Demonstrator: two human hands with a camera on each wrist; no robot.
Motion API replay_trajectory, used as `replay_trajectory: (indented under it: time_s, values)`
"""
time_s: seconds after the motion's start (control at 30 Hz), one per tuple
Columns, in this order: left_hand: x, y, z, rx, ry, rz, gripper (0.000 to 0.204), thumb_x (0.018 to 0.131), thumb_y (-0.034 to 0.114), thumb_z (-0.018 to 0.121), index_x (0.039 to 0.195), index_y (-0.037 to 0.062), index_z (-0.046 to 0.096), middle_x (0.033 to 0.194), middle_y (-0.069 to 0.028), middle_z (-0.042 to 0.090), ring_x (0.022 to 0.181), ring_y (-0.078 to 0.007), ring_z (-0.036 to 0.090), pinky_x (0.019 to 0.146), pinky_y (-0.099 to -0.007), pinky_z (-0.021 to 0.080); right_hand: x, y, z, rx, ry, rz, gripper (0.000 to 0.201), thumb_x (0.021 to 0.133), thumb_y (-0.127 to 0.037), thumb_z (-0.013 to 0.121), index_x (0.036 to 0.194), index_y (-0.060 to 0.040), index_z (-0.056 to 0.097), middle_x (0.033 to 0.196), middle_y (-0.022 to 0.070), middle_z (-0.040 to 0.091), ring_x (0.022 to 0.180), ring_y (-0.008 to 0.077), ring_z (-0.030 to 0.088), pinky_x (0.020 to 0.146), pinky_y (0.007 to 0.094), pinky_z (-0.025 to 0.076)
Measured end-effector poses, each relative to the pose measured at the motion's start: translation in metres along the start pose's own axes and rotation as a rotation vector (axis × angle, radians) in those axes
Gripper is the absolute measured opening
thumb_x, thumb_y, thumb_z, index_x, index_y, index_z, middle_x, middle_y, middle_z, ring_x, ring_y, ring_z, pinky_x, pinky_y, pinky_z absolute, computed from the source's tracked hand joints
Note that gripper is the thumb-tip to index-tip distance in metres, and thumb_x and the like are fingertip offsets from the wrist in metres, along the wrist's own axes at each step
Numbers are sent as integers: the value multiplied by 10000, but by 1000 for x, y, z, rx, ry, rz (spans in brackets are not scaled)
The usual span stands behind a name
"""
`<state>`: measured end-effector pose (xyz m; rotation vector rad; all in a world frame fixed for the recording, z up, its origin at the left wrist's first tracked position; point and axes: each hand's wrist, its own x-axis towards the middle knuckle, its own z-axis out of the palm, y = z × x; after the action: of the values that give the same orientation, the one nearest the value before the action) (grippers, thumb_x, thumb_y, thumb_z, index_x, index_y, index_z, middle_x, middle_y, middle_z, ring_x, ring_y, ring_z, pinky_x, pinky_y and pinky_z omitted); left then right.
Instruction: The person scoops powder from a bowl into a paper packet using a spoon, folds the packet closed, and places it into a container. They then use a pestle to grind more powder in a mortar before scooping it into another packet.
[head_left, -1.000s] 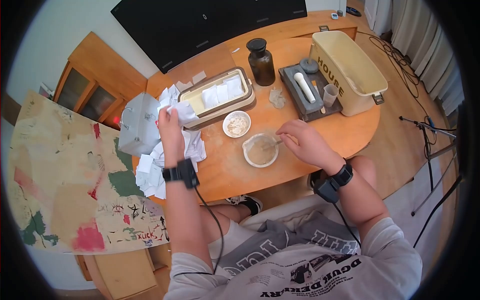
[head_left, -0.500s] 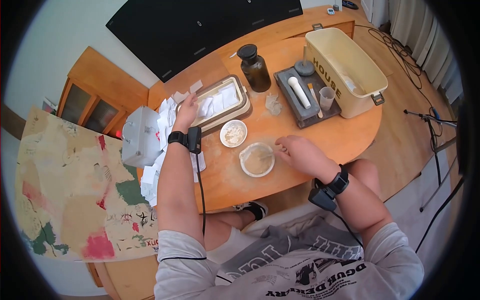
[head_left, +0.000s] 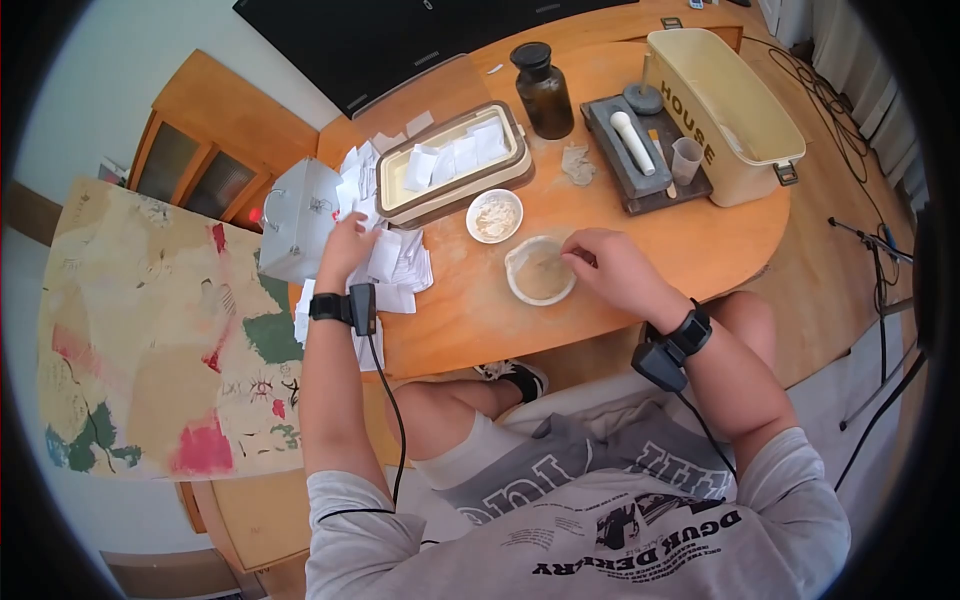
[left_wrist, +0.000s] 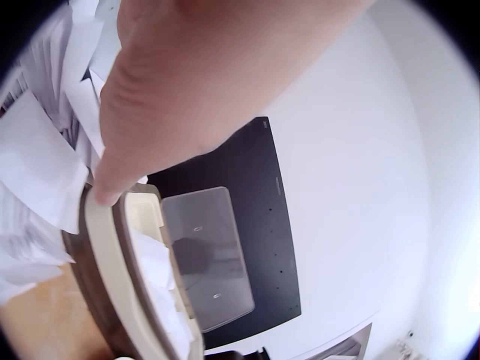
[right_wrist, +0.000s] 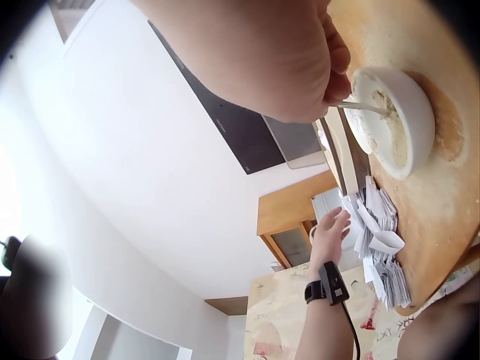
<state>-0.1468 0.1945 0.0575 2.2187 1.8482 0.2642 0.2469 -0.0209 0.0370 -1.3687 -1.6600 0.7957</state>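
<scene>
My left hand (head_left: 347,248), empty with its fingers spread a little, is over the pile of folded white papers (head_left: 410,264), left of a cream box (head_left: 455,196) that holds several white packets (head_left: 465,153). In the right wrist view the same hand (right_wrist: 328,236) hangs beside the pile. My right hand (head_left: 615,268) pinches a thin pale stick (right_wrist: 364,108) whose far end rests in pale paste inside a white bowl (right_wrist: 421,120). Just behind that bowl is a smaller white dish of powder (head_left: 495,214).
A dark glass jar (head_left: 543,95) stands at the back. To its right are a dark tray (head_left: 650,203) with a white pestle (head_left: 632,143) and plastic cup (head_left: 685,160), and a tall cream bin (head_left: 720,110). A silver case (head_left: 298,220) is at the left.
My left hand carried a white packet to the cream box, let it go and moved back to the paper pile empty. My right hand has stayed at the bowl with the stick.
</scene>
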Motion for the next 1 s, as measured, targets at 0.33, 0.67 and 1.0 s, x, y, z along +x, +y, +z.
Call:
replay_trajectory:
  time_s: [0.33,0.67,1.0]
  values:
    - [-31,12,32,312,-104,-79,878,691,355,838,1427,57,464,1238,-210,628,1220,-404,537,977,-562,437,1,0,11,-71,-1,-114,170,916,-134,643,955,25,692,879,192,670,801,370,645,736,426,524]
    - [-84,93,9,-362,173,188,654,796,112,767,1381,25,489,1290,-137,524,1171,-285,543,1030,-388,447,2,7,2,-184,104,-236,164,933,-112,622,1013,15,689,910,186,671,851,367,640,763,426,520]
    - [-123,125,73,-704,32,239,639,794,131,770,1365,37,497,1272,-141,500,1225,-303,515,1048,-407,434,-2,0,-5,-142,0,-215,120,941,-81,606,989,10,667,909,183,664,824,376,633,737,417,520]
